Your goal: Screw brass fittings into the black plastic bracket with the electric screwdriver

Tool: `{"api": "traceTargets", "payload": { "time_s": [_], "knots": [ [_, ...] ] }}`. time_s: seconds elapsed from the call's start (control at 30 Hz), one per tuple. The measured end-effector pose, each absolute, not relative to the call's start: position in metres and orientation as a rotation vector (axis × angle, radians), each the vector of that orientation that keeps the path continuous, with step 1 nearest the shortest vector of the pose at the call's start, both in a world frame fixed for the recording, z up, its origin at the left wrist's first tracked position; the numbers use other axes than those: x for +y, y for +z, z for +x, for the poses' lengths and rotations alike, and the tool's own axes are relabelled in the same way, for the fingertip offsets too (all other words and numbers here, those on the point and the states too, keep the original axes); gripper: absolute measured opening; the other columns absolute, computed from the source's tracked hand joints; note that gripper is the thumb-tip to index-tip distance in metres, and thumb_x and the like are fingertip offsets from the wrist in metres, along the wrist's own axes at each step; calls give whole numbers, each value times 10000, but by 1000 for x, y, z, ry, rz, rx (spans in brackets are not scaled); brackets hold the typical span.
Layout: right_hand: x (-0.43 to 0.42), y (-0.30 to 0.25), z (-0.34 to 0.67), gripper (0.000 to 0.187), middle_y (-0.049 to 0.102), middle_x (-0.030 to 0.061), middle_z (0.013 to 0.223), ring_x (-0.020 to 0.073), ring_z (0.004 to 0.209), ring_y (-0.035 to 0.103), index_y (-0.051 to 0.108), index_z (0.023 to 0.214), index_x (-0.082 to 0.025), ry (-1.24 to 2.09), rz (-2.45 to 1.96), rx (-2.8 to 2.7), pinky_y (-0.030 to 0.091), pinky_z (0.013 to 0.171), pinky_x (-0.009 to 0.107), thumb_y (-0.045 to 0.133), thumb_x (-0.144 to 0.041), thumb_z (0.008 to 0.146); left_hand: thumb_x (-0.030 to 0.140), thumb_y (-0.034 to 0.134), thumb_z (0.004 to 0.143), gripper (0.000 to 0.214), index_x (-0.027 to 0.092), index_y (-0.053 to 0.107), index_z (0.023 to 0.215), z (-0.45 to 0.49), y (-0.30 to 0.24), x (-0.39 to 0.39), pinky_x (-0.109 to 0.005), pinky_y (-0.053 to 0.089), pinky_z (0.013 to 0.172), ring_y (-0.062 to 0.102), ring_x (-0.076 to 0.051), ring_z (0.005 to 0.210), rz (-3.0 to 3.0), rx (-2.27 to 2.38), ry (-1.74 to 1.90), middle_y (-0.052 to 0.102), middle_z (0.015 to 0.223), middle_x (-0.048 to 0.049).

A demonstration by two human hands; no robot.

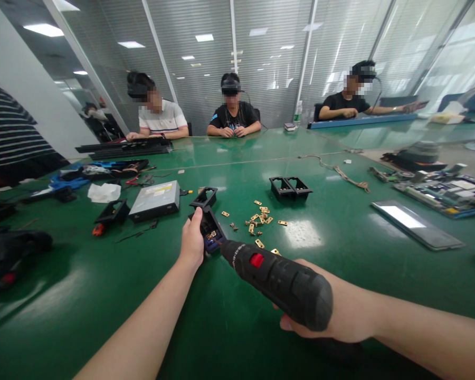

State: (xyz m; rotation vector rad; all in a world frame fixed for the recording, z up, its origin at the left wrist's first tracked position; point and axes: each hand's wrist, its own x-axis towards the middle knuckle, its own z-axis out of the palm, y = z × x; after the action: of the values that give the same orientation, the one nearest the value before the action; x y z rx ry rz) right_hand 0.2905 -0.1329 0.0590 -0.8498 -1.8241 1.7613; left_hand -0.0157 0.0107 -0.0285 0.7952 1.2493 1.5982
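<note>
My left hand (192, 238) grips a black plastic housing (208, 224) by its left side, tilted above the green table. Brass-coloured metal parts show inside its lower end. Wrapped round the handle of a black cordless screwdriver (277, 277) with a red switch is my right hand (320, 306). The tool's tip points at the lower right of the housing; whether it touches a screw I cannot make out. Just right of the housing lie several small brass plates (283, 222) and some screws (233, 226). Another black frame (204, 197) stands right behind the held one.
A double black frame (291, 188) stands beyond the brass plates. To the left are a silver disc drive (156, 199) and another black housing (113, 212). A flat grey panel (417, 224) and circuit boards (447, 187) lie right. Several people sit across the table (221, 327).
</note>
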Motion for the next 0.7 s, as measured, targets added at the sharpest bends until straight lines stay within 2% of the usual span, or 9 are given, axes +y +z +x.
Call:
{"api": "traceTargets", "payload": {
  "time_s": [0.17,0.33,0.7],
  "knots": [
    [-130,50,290,419,745,-40,867,169,787,653,716,898,-248,1766,-827,-1825,539,689,260,1058,-102,705,818,962,997,670,187,839,1182,-15,-27,11,-454,782,862,928,-347,964,786,1256,1599,905,1013,-129],
    [-130,49,291,371,739,-31,873,183,810,659,720,890,-247,1780,-812,-1818,537,703,274,1005,-111,695,834,978,975,691,190,835,1182,-15,-26,10,-464,783,858,932,-361,969,787,1255,1591,902,998,-128],
    [-133,60,291,378,761,-17,880,200,830,686,717,885,-258,1767,-851,-1833,559,728,306,1063,-245,736,827,956,994,689,183,836,1206,-14,-25,7,-461,766,837,903,-339,901,812,1240,1581,905,1011,-137]
  ]
}}
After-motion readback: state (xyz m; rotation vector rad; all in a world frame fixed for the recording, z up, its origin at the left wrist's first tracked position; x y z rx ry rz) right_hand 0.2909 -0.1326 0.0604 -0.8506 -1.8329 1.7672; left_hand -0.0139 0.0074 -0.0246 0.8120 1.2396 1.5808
